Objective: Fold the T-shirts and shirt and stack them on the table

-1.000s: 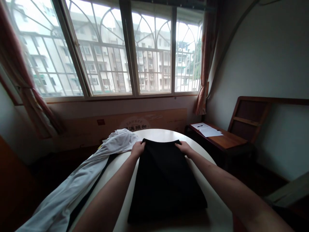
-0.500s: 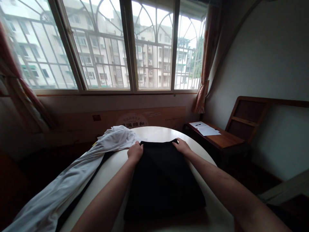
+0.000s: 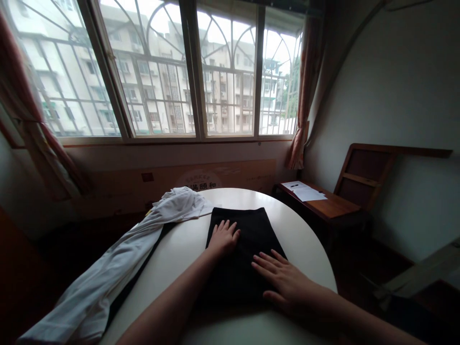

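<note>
A black folded cloth (image 3: 239, 273), perhaps a garment, lies flat on the round white table (image 3: 309, 239). My left hand (image 3: 224, 238) rests on its upper left part with the fingers spread. Lower down, at the cloth's right side, my right hand (image 3: 278, 275) lies with its fingers stretched out and apart. Neither hand grips anything. The cloth's far edge shows straight and uncovered, while my forearms hide part of its near end.
White clothing (image 3: 179, 203) lies in a heap at the table's left and hangs over that edge, with dark fabric beneath it. A wooden bench (image 3: 334, 208) holding paper sheets (image 3: 305, 191) stands at the right. Barred windows and a cardboard box (image 3: 244, 172) are beyond the table.
Both hands have let go of the black cloth's far corners and moved nearer to me. They now lie open on top of it.
</note>
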Motion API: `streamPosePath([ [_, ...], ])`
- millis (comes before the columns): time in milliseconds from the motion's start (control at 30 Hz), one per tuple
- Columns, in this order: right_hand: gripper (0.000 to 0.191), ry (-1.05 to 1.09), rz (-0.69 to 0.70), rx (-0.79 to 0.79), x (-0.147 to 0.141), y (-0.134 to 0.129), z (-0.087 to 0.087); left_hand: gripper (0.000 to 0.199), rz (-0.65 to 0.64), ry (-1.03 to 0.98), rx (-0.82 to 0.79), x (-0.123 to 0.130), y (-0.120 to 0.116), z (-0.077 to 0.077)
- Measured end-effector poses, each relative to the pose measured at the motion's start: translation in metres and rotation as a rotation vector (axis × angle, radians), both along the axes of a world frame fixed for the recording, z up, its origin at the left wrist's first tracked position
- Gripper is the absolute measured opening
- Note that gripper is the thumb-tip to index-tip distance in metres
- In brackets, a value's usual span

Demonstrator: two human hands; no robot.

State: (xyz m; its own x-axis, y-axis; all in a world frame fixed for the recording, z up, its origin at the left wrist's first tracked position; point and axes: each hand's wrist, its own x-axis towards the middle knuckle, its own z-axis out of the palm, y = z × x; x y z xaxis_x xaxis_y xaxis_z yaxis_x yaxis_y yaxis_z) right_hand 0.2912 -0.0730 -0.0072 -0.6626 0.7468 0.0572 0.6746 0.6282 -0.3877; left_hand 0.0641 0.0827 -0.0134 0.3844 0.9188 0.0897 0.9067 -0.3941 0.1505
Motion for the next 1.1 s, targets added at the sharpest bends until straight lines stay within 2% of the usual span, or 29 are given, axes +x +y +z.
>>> streamPosePath([
  [100, 0.068, -0.011, -0.056, -0.005, 0.006, -0.013, -0.006, 0.062, 0.076, 0.003, 0.010, -0.001, 0.008, 0.006],
  [200, 0.066, -0.003, -0.067, -0.044, 0.016, -0.021, 0.006, 0.062, 0.085, 0.020, 0.081, 0.002, -0.007, 0.014],
  [267, 0.056, 0.052, -0.078, -0.064, 0.023, -0.022, 0.020, 0.062, -0.014, 0.018, 0.139, 0.002, -0.029, 0.017],
  [333, 0.042, 0.179, -0.142, -0.037, 0.026, -0.013, 0.036, 0.063, -0.187, 0.000, 0.112, 0.000, -0.055, 0.017],
  [400, 0.037, 0.338, -0.232, 0.042, 0.022, 0.006, 0.048, 0.066, -0.328, -0.020, 0.017, -0.003, -0.079, 0.015],
  [500, 0.043, 0.452, -0.242, 0.124, -0.002, 0.054, 0.047, 0.072, -0.387, -0.020, -0.099, -0.006, -0.101, 0.014],
  [567, 0.053, 0.347, -0.177, 0.066, -0.022, 0.088, 0.034, 0.075, -0.362, -0.012, -0.127, -0.007, -0.108, 0.016],
  [633, 0.061, 0.138, -0.154, -0.009, -0.036, 0.119, 0.017, 0.078, -0.327, -0.007, -0.137, -0.008, -0.111, 0.018],
  [700, 0.065, -0.041, -0.179, -0.034, -0.040, 0.144, 0.003, 0.079, -0.276, -0.003, -0.138, -0.009, -0.114, 0.019],
  [767, 0.067, -0.129, -0.234, -0.018, -0.036, 0.166, -0.005, 0.079, -0.235, 0.006, -0.143, -0.011, -0.116, 0.018],
  [933, 0.065, -0.222, -0.404, 0.030, -0.017, 0.208, -0.005, 0.082, -0.198, 0.014, -0.174, -0.011, -0.117, 0.017],
  [1100, 0.066, -0.295, -0.509, 0.035, -0.011, 0.219, -0.001, 0.086, -0.162, -0.039, -0.138, -0.013, -0.114, 0.007],
])
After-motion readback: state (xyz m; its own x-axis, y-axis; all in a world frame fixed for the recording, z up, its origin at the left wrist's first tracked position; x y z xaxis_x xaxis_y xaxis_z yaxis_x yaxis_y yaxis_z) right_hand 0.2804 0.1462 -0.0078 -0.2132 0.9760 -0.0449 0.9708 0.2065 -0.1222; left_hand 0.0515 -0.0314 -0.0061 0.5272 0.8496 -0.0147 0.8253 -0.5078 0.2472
